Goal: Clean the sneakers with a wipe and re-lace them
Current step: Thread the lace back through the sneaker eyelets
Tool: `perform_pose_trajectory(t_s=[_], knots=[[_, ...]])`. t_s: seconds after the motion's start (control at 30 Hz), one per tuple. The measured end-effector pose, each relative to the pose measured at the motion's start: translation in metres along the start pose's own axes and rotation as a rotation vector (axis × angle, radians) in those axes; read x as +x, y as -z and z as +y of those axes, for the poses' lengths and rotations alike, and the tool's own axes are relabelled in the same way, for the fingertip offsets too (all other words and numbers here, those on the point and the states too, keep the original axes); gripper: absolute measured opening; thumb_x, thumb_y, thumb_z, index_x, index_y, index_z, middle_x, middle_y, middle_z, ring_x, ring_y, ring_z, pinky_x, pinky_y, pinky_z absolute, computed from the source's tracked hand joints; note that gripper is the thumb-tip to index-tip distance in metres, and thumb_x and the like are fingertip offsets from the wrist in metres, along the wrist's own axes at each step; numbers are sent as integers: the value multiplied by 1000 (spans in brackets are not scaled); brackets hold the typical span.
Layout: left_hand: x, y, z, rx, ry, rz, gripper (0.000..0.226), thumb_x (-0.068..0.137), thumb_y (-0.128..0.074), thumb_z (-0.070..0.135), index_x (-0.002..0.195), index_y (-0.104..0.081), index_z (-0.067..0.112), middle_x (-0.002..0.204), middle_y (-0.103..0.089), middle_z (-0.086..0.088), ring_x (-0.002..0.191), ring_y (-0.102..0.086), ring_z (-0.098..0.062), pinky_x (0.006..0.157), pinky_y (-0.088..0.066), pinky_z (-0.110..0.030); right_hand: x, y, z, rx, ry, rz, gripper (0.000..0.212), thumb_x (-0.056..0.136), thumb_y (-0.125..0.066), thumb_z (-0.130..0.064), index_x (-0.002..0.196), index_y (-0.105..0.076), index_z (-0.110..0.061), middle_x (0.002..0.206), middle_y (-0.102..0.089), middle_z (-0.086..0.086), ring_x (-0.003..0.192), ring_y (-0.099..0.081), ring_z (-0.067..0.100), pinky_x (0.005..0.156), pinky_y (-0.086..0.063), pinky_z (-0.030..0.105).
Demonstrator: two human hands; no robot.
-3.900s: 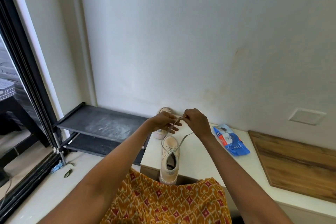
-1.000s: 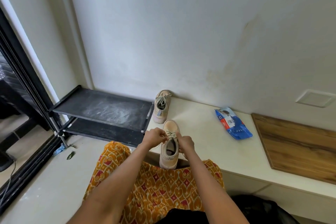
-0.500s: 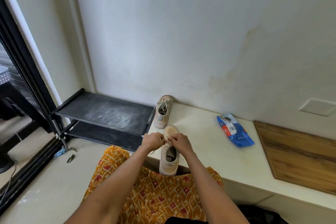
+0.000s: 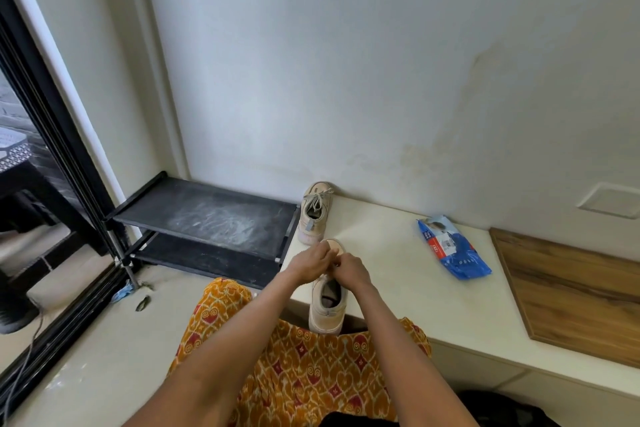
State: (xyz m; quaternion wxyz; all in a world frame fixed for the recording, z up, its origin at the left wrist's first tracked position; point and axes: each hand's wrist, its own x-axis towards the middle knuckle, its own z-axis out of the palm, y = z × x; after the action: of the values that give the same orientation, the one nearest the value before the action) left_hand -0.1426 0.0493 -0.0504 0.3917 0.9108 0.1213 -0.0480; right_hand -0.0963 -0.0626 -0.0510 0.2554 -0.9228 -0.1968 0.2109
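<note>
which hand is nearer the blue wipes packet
Right. The right hand works over the near sneaker, on the blue wipes packet's side; the left hand sits farther away.

Soft daylight enters from the left; sharp view, wide-angle bending at edges.

Beige sneakers (image 4: 327, 305) — blue packet (image 4: 453, 250) (orange-patterned skirt (image 4: 311, 371))

Both hands meet over the laces of the near beige sneaker (image 4: 327, 305) on the cream bench (image 4: 398, 288): left hand (image 4: 309, 264) and right hand (image 4: 349, 272) with fingers curled at its tongue, the laces themselves hidden. The second sneaker (image 4: 313, 213) stands laced by the wall, a blue wipes packet (image 4: 453, 251) to the right, a black shoe rack (image 4: 207, 222) to the left.
</note>
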Motion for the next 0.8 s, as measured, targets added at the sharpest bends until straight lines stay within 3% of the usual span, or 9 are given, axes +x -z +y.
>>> perform_pose_trajectory(t_s=[0.07, 0.17, 0.3, 0.4, 0.53, 0.67, 0.8], knots=[[-1, 12, -9, 228, 16, -43, 34, 101, -27, 41, 105, -48, 14, 107, -61, -8, 93, -59, -24, 80, -45, -39, -1, 3, 1, 43, 12, -21, 23, 88, -53, -25, 91, -72, -12, 91, -71, 9, 91, -63, 27, 76, -47, 32], [0, 33, -34, 357, 116, -161, 29, 100, -39, 27, 123, -48, 13, 117, -60, -7, 96, -63, -23, 78, -50, -34, -3, 9, 5, 113, 36, -65, 22, 87, -51, -16, 75, -70, -14, 67, -62, -7, 78, -58, 19, 73, -45, 29], [-1, 34, -42, 216, 80, -260, 43, 90, -57, 21, 131, -47, 28, 113, -58, -3, 87, -59, -14, 74, -51, -27, -2, 11, 15, 229, 75, -113, 25, 83, -54, -15, 66, -71, -20, 84, -72, 4, 90, -63, 21, 84, -48, 34], [4, 15, -30, -5, 7, -271, 37, 89, -57, 12, 126, -55, 21, 108, -60, -6, 83, -57, -14, 66, -51, -22, 0, 15, 20, 291, 123, -102, 17, 84, -62, -24, 77, -76, -16, 86, -74, 2, 93, -65, 21, 86, -49, 37], [8, 2, -27, -175, -4, -147, 17, 89, -62, 16, 103, -68, 9, 93, -64, -3, 75, -59, -9, 74, -53, -26, -1, 22, 28, 361, 153, -62, 11, 80, -72, -25, 87, -77, -19, 88, -73, -1, 91, -66, 13, 85, -49, 29], [13, 0, -24, -220, 89, -201, 11, 91, -57, 20, 95, -64, 12, 86, -61, 1, 77, -57, -10, 76, -50, -26, 0, 24, 28, 242, 184, -38, 12, 74, -77, -23, 85, -77, -18, 84, -73, 1, 80, -65, 10, 75, -50, 26], [17, 5, -11, -299, 218, -310, 11, 89, -47, 13, 91, -56, 9, 86, -56, -2, 72, -53, -12, 68, -47, -22, -1, 18, 17, 143, 169, 119, 18, 76, -67, -9, 94, -70, -12, 87, -70, 4, 78, -61, 15, 72, -49, 27]])
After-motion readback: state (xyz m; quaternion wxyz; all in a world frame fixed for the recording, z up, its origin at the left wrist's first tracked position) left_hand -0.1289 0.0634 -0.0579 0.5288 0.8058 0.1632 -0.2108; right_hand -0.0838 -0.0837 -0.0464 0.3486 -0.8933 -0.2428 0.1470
